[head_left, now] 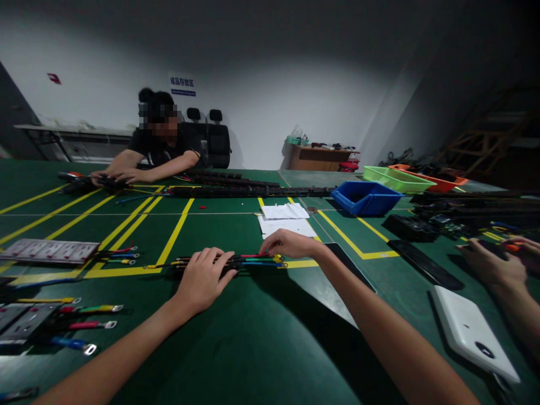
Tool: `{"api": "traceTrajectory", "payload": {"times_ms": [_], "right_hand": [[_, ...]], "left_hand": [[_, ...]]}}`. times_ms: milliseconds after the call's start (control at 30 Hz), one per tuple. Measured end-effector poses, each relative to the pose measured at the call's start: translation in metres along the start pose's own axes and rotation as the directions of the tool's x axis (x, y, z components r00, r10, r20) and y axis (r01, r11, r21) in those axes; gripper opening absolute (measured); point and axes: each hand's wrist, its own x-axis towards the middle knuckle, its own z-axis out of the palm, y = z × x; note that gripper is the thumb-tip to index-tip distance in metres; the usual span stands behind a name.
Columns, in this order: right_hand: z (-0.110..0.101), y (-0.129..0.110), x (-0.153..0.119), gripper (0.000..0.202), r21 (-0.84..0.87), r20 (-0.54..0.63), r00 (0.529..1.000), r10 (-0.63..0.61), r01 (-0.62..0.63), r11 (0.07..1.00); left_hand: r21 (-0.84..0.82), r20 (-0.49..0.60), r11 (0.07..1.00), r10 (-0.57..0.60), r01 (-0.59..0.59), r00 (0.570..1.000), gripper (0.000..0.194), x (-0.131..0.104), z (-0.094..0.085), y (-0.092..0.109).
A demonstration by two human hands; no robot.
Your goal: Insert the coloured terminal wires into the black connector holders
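A dark wiring block (240, 267) with coloured wires lies on the green table in front of me. My left hand (205, 273) is closed over its body, fingers on the far side and thumb on the near side. To the right, red, green and blue wires (259, 260) with ring terminals stick out of the block. My right hand (288, 244) bends over the wire ends, thumb and fingertips pinched at the red wire. A shorter wire end (154, 266) with a ring terminal shows to the left of my left hand.
Wired metal-faced blocks (50, 251) lie at the left. White papers (284, 219), a blue bin (366, 198), a black tablet-like slab (350, 264) and a white device (472, 332) are on the table. One co-worker sits opposite; another person's hands (498, 261) work at far right.
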Motion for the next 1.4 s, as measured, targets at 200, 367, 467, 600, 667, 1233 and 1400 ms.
{"api": "traceTrajectory", "payload": {"times_ms": [200, 367, 467, 600, 667, 1233, 1400], "right_hand": [[0.0009, -0.0022, -0.0021, 0.035, -0.065, -0.037, 0.997, -0.061, 0.059, 0.996], [0.0033, -0.0037, -0.0004, 0.041, -0.048, 0.001, 1.000, -0.028, 0.028, 0.998], [0.0034, -0.0051, 0.0002, 0.040, -0.055, 0.008, 1.000, -0.009, 0.009, 0.998], [0.0021, -0.0042, -0.0007, 0.040, -0.058, -0.001, 1.000, -0.022, 0.022, 0.998], [0.0017, -0.0029, -0.0013, 0.039, -0.056, -0.003, 1.000, -0.025, 0.024, 0.998], [0.0017, -0.0032, -0.0038, 0.031, -0.135, -0.006, 1.000, -0.005, 0.004, 0.991], [0.0018, -0.0043, -0.0044, 0.029, -0.133, -0.028, 0.999, 0.029, -0.032, 0.991]], "left_hand": [[0.008, -0.013, 1.000, 0.005, -0.005, 1.000, 0.041, -0.0008, 0.0010, -0.0006], [0.016, -0.014, 1.000, 0.012, -0.012, 1.000, 0.041, -0.0005, 0.0009, -0.0008], [0.018, -0.009, 1.000, 0.010, -0.009, 1.000, 0.041, 0.0000, 0.0004, -0.0005], [0.020, -0.009, 1.000, 0.008, -0.007, 1.000, 0.041, 0.0000, 0.0000, -0.0001], [0.021, -0.010, 1.000, 0.005, -0.005, 1.000, 0.040, 0.0000, 0.0000, 0.0000], [-0.023, 0.004, 1.000, -0.011, 0.011, 1.000, 0.041, -0.0003, -0.0023, 0.0011], [-0.030, 0.001, 1.000, -0.006, 0.006, 1.000, 0.041, -0.0009, -0.0016, 0.0003]]}}
